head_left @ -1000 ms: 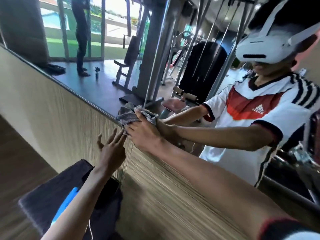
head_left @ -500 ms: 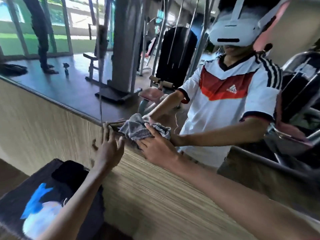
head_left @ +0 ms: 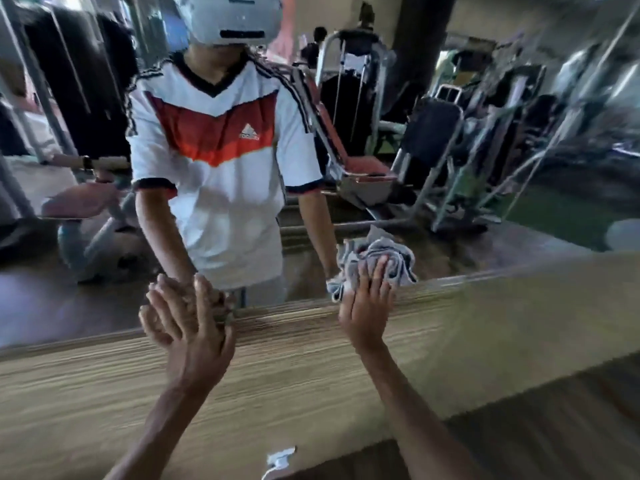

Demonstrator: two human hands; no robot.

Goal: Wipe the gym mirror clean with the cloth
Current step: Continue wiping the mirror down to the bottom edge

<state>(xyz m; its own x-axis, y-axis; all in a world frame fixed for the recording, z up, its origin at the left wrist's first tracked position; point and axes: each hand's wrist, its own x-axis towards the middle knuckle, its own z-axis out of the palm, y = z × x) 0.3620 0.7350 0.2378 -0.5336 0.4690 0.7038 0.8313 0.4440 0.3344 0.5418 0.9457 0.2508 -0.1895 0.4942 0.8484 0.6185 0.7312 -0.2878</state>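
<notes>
The gym mirror (head_left: pixel 485 216) fills the upper half of the head view above a wood-grain wall panel (head_left: pixel 294 368). A crumpled grey cloth (head_left: pixel 391 258) lies against the glass at the mirror's bottom edge. My right hand (head_left: pixel 367 306) presses it flat to the glass with straight fingers. My left hand (head_left: pixel 187 327) rests open with spread fingers on the mirror's lower edge, to the left of the cloth. My reflection, in a white and red shirt, stands in the glass.
Reflected gym machines and a bench (head_left: pixel 374 174) show in the mirror. A dark floor (head_left: pixel 554 427) lies at the lower right below the panel. A small white item (head_left: pixel 277 459) sits at the bottom edge. The image is motion-blurred.
The view has swung right, facing the mirror head-on. My right hand and the cloth have slid rightward along the mirror's bottom edge, away from my left hand, which stays on the edge.
</notes>
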